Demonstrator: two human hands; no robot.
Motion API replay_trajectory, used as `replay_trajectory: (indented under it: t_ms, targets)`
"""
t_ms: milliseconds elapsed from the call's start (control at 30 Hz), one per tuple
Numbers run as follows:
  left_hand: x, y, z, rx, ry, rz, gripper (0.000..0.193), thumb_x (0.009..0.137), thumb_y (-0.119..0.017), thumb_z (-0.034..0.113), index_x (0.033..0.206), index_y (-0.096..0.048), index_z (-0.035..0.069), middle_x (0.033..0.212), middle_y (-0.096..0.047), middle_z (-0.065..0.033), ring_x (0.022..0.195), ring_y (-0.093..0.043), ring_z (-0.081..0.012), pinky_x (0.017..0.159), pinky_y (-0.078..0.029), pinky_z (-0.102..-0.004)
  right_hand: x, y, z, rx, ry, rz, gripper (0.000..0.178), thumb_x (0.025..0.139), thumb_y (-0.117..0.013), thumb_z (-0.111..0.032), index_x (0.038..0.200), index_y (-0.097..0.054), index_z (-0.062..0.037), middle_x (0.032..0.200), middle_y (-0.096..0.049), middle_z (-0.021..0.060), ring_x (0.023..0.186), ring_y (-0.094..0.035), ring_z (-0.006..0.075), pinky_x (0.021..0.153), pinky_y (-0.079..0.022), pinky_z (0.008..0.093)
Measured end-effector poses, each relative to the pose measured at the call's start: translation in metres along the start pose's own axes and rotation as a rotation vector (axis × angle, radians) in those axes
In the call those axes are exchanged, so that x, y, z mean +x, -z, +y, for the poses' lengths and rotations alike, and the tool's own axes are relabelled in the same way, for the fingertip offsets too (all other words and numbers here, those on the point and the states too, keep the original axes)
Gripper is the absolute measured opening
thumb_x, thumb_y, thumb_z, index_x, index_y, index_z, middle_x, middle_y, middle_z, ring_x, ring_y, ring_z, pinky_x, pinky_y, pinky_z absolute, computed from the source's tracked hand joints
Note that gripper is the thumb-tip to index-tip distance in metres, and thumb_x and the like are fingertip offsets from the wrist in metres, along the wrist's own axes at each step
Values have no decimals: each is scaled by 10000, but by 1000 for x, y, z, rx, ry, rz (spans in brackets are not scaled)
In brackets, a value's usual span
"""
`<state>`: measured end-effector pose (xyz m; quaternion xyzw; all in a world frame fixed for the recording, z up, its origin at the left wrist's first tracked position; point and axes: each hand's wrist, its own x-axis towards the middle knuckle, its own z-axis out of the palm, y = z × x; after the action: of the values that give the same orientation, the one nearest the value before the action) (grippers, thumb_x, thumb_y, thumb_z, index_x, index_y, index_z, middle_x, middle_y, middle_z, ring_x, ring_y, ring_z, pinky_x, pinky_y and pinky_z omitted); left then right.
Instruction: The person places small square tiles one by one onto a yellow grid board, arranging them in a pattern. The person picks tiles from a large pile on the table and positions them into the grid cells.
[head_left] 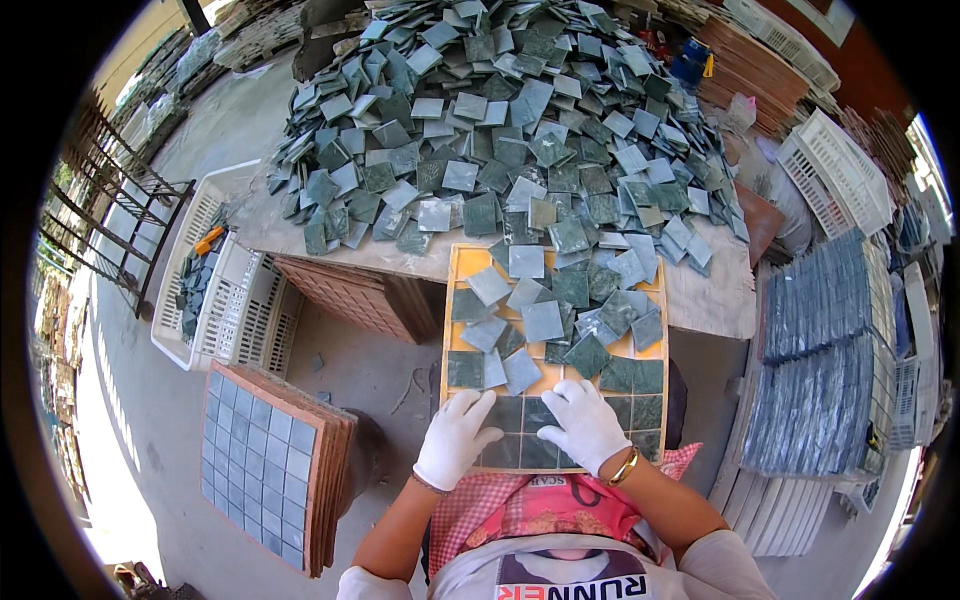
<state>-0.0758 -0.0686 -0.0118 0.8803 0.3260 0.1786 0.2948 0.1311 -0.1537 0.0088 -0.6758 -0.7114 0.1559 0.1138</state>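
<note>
An orange gridded tray leans from the table edge toward my lap. Green-grey square tiles lie flat in its near rows, side by side. Loose tiles are scattered and overlapping across its far part, some tilted. My left hand, in a white glove, rests at the tray's left edge, thumb apart from the fingers and pointing inward over the near tiles. My right hand, gloved too, lies over the tiles right of centre, its fingers spread and fingertips touching tiles. I see nothing gripped in either hand.
A big heap of loose tiles covers the table beyond the tray. Stacked boards with gridded tiles stand at left, near white crates. On the right are stacks of tile sheets and another white crate.
</note>
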Motion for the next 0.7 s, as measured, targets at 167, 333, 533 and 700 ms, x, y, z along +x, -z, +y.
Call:
replay_trajectory:
  t_ms: [167, 333, 533, 700]
  targets:
    - [4, 10, 6, 34, -70, -97, 483, 759, -711, 168, 1185, -547, 10, 1059, -544, -157, 960, -558, -352, 833, -472, -416, -2, 12, -12, 65, -66, -136, 482, 756, -734, -279, 1124, -535, -40, 1025, -520, 117, 979, -537, 290, 826, -486, 383]
    - [-25, -15, 31, 342, 11, -17, 548, 733, -696, 144, 1231, -519, -1, 1240, -506, -185, 1040, -547, -331, 872, -466, -411, -14, -7, -20, -140, 32, 87, 450, 771, -718, -271, 1112, -540, -37, 1021, -527, 111, 884, -582, 281, 784, -491, 381]
    - [-14, 15, 14, 256, 99, 215, 516, 734, -701, 108, 1221, -556, 21, 1268, -530, -133, 1051, -541, -349, 896, -459, -416, 13, 22, -13, -30, 63, 17, 365, 774, -710, -244, 1061, -557, -78, 1028, -561, 77, 921, -586, 270, 772, -502, 384]
    - [31, 40, -26, 225, 41, 72, 629, 698, -744, 166, 1264, -495, 53, 1265, -486, -125, 1018, -547, -335, 865, -479, -413, 53, 13, -25, 30, 158, 112, 394, 773, -696, -212, 1109, -532, -87, 1108, -544, 80, 944, -589, 279, 788, -505, 391]
